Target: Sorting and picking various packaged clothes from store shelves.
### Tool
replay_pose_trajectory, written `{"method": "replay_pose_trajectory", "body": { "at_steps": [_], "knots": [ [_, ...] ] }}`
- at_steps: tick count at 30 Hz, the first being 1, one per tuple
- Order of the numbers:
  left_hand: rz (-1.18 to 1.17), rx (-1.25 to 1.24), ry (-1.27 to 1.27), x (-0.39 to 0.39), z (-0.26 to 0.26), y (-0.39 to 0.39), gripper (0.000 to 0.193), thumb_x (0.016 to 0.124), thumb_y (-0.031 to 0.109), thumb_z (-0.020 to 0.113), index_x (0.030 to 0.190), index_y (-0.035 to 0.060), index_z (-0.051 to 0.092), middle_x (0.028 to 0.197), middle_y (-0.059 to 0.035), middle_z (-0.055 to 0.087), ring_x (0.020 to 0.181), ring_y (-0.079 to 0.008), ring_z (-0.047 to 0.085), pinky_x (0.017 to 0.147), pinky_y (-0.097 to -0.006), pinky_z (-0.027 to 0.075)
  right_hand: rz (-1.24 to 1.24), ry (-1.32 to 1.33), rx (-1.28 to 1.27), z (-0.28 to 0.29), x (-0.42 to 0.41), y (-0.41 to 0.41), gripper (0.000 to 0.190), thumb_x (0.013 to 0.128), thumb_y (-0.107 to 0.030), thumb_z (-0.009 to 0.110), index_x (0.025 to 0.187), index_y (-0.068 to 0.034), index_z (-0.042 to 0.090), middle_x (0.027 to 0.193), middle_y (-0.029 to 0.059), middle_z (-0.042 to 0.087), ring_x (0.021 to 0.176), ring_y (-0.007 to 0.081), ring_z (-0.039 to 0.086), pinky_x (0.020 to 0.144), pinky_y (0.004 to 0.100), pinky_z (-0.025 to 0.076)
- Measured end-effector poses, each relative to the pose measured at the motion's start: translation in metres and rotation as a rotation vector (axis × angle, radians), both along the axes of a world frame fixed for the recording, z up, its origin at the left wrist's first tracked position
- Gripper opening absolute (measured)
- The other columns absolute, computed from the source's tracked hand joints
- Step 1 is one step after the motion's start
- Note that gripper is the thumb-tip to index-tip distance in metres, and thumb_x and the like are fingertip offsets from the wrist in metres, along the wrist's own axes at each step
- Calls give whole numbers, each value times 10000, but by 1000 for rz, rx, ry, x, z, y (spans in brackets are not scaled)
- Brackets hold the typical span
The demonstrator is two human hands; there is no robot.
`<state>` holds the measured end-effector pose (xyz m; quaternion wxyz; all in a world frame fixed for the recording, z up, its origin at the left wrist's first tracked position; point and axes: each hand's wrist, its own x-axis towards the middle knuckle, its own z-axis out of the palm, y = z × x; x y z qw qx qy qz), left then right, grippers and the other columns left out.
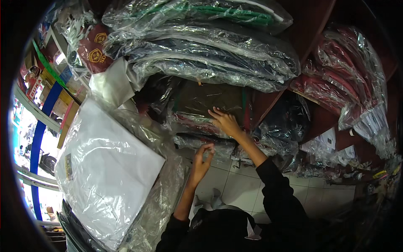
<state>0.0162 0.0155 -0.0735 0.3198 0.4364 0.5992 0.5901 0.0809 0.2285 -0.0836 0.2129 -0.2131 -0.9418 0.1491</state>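
My right hand (226, 122) rests with spread fingers on a plastic-wrapped brown garment (211, 100), which lies folded before me and shows green and red at its sides. Lower and to the left, my left hand (202, 160) hangs over the near edge of the packages, its thumb and fingers curved towards each other with a gap between them and nothing in it. Beneath the brown garment, other plastic-wrapped packages (211, 148) stick out towards me.
A large plastic-wrapped white garment (110, 163) lies at the left. Dark garments in clear plastic (201, 53) are stacked beyond my hands. Red garments in plastic (343, 72) lie at the right on a dark red surface (327, 121). Pale floor tiles (241, 189) show below.
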Motion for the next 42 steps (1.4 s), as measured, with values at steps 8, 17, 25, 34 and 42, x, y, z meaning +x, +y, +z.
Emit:
{"method": "replay_pose_trajectory", "body": {
  "at_steps": [8,17,25,34,42],
  "knots": [
    [101,-42,-468,-31,-10,46,409,935,265,506,1281,64,419,1221,-127,531,1141,-219,508,969,-341,382,-199,299,-332,82,3,40,239,895,-228,525,954,-23,632,740,199,599,651,373,594,548,392,445],
    [115,276,-1035,-25,24,65,592,926,408,489,1339,23,312,1240,-144,484,1154,-245,478,991,-393,371,-4,129,-316,75,55,-50,314,884,-219,540,1163,-81,573,1048,161,631,914,361,614,777,418,498],
    [278,174,-722,-15,32,46,364,858,29,565,1200,-28,453,1144,-92,543,1030,-169,520,931,-298,388,192,353,-835,69,94,-92,473,905,-229,559,1317,-45,416,1361,146,426,1266,232,407,1019,347,345],
    [260,110,-350,42,151,-52,334,842,39,613,1145,-64,520,1133,-101,560,1034,-179,513,935,-290,378,-135,945,-1901,64,133,-134,535,832,-177,669,1296,-44,438,1262,110,488,1166,187,472,966,326,397],
    [585,291,52,18,136,-296,469,771,193,724,1132,-49,546,1156,-127,542,1064,-212,502,947,-326,375,414,853,-1399,226,92,-173,677,766,11,676,1351,-28,336,1247,84,500,1141,170,485,974,310,376]
  ]
}}
